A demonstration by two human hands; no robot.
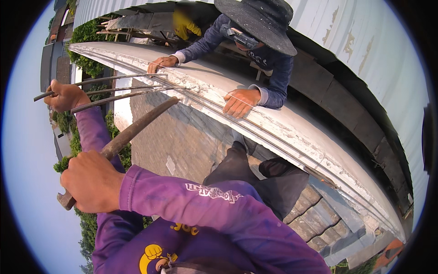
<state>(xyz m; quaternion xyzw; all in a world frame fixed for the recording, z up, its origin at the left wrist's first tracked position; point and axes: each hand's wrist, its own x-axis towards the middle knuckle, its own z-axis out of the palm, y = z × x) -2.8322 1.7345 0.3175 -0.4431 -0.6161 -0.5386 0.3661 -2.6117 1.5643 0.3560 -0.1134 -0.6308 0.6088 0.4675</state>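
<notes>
My left hand (67,97) is closed round one of several steel rods (119,76) that stick out sideways from the concrete ledge (292,130). My right hand (92,182) grips a thick, rusty metal bar (139,126) near its lower end, where a short bent end shows below the fist. The bar slants up to the right, and its narrower tip appears close to the rods by the ledge. Whether the tip touches them I cannot tell. Long steel rods (269,131) run along the ledge's rough side.
Across the ledge a co-worker in a dark brimmed hat (262,20) rests both hands on it, beside a thin white string (194,81). Corrugated metal sheets (365,41) hang above. Roof tiles (303,212) lie below. Another person in yellow (185,26) is farther back.
</notes>
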